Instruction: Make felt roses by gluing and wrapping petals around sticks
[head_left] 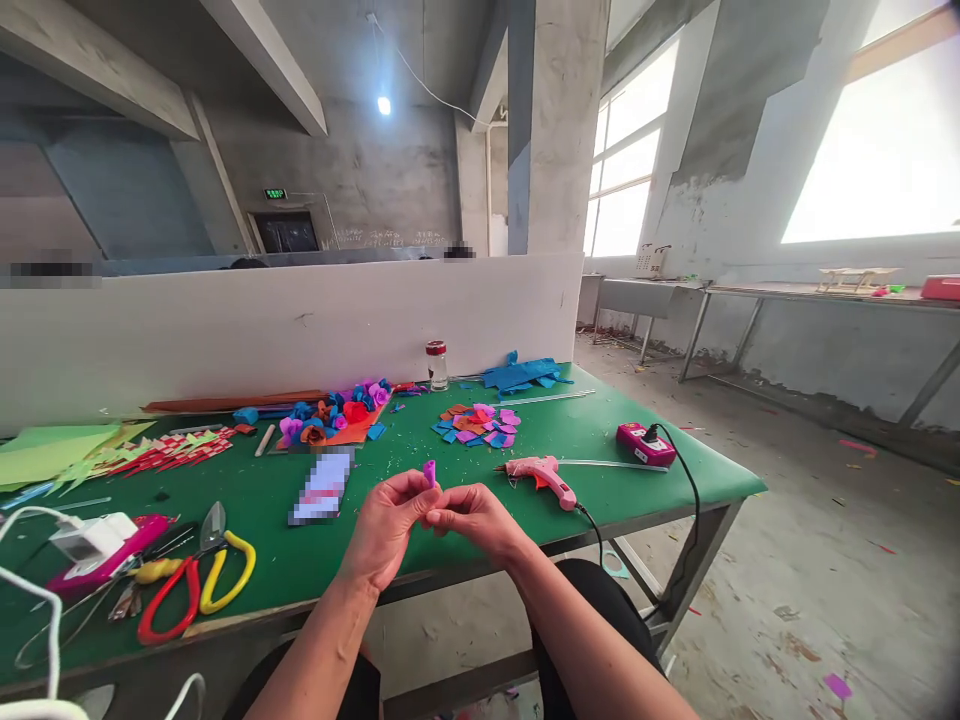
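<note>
A small roll of purple paper [430, 472] stands upright between my fingertips, just above the front of the green table [420, 440]. My left hand [390, 525] pinches it with thumb and fingers. Closed against its lower end is my right hand [476, 518], touching the left fingertips; the roll's base is hidden by the fingers. Beyond the hands lies a round spread of coloured paper pieces [478, 425]. To the right is a pink glue gun [544, 478]. Paper flowers [337, 412] in purple, blue, red and brown are heaped to the left at the back.
Red-and-yellow-handled scissors [214, 570] and a pink power strip [112, 560] with a white plug lie left. A glass jar [436, 367] and blue paper [525, 374] stand near the white partition [300, 330]. A magenta socket box [645, 446] trails a cord over the right edge.
</note>
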